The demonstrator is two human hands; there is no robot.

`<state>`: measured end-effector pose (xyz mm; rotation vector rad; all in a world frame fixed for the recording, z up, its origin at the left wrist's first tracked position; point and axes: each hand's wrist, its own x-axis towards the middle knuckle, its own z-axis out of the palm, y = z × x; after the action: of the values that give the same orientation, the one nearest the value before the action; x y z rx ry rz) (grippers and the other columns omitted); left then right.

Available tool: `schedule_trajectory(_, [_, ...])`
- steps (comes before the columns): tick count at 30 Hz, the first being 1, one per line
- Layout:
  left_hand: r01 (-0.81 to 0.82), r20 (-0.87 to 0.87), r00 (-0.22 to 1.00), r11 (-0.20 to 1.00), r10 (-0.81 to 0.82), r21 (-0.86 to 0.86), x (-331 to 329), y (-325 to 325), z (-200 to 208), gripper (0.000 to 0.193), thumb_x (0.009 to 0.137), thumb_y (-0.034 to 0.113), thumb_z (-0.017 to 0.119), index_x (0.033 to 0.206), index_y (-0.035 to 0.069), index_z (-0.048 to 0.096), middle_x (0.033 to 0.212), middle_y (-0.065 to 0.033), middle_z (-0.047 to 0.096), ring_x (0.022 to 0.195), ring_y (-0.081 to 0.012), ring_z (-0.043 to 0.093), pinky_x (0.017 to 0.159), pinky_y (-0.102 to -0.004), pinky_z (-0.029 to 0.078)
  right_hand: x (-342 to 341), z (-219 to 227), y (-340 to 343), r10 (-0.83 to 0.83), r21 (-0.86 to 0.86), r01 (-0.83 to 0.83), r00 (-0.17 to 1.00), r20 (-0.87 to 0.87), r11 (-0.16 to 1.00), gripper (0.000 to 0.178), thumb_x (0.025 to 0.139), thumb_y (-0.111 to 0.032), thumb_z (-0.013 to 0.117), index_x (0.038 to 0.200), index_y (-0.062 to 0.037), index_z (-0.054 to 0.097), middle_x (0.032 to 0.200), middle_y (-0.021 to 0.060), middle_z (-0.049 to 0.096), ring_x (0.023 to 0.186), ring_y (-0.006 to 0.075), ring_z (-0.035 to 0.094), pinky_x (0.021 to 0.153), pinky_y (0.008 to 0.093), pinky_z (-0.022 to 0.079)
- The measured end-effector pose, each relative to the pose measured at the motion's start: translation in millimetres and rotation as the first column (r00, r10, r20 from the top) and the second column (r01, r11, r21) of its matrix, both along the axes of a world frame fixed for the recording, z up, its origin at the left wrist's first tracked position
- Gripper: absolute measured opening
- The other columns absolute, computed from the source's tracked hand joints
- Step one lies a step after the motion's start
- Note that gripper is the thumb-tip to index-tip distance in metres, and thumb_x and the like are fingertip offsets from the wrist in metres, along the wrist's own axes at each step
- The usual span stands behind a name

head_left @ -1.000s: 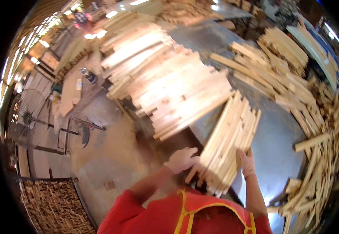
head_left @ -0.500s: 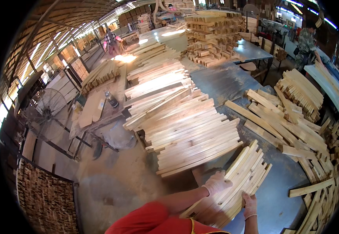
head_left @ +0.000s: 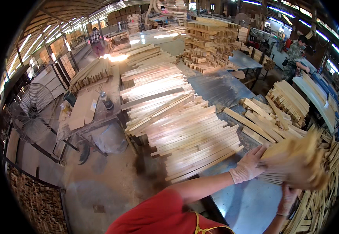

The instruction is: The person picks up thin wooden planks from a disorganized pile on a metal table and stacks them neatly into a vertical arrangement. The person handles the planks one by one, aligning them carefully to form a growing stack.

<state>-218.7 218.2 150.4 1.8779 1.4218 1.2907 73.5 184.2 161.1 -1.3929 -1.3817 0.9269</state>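
A bundle of wooden strips [head_left: 290,159], smeared by motion, is gripped between my two gloved hands over the right side of the metal table. My left hand [head_left: 251,163] presses on the bundle's near left side, fingers closed along it. Below its right end, my right hand [head_left: 288,198] holds the underside, with its fingers partly hidden. To the left, a long row of pale wooden strips [head_left: 200,134] lies side by side on the table. Loose wooden pieces [head_left: 263,121] lie behind the bundle.
The metal table [head_left: 243,204] runs beneath my arms. A heap of strips [head_left: 314,206] fills the right edge. Farther back stand a tall crisscross stack [head_left: 210,45] and a neat pile [head_left: 288,101]. A fan [head_left: 33,113] stands left; co-workers [head_left: 296,58] are at the back.
Both my hands have swung the bundle of strips right and away from me, off the near table area toward the heap. The view has shifted slightly.
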Motion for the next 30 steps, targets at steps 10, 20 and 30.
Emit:
schedule_trajectory(10, [0.313,-0.542,0.797,0.950,-0.265,-0.004,-123.8,-40.1,-202.5,0.055,0.100,0.020,0.064,0.152,0.006,0.054,0.139,-0.0117,0.068,0.118,-0.0272,0.070,0.104,-0.0399,0.056,-69.5,-184.2,-98.7,-0.006,-0.384,-0.160,0.918,-0.396,0.909,0.061,0.105,-0.033,0.065,0.157,-0.0046,0.050,0.148,0.0152,0.062,0.136,0.0300,0.060,0.117,0.0418,0.049])
schedule_trajectory(20, [-0.056,-0.483,0.732,0.665,-0.481,-0.745,-100.5,-26.0,-128.0,0.043,0.108,0.043,0.052,0.132,0.009,0.062,0.140,-0.0270,0.066,0.125,-0.0503,0.065,0.103,-0.0562,0.052,-14.7,-233.4,-86.2,0.254,-0.483,-0.198,0.966,0.053,0.853,0.056,0.095,-0.031,0.072,0.136,0.0033,0.056,0.105,0.0195,0.073,0.095,0.0296,0.071,0.089,0.0429,0.057])
schedule_trajectory(30, [-0.355,-0.496,0.864,0.594,-0.085,-0.722,-37.5,-32.5,-143.7,0.085,0.098,0.063,0.061,0.156,0.001,0.050,0.155,-0.0269,0.054,0.135,-0.0447,0.062,0.111,-0.0509,0.053,-84.1,-171.4,-37.3,-0.007,-0.721,-0.123,0.985,-0.175,0.682,0.070,0.093,-0.046,0.084,0.137,0.0039,0.061,0.105,0.0092,0.073,0.091,0.0168,0.067,0.080,0.0336,0.057])
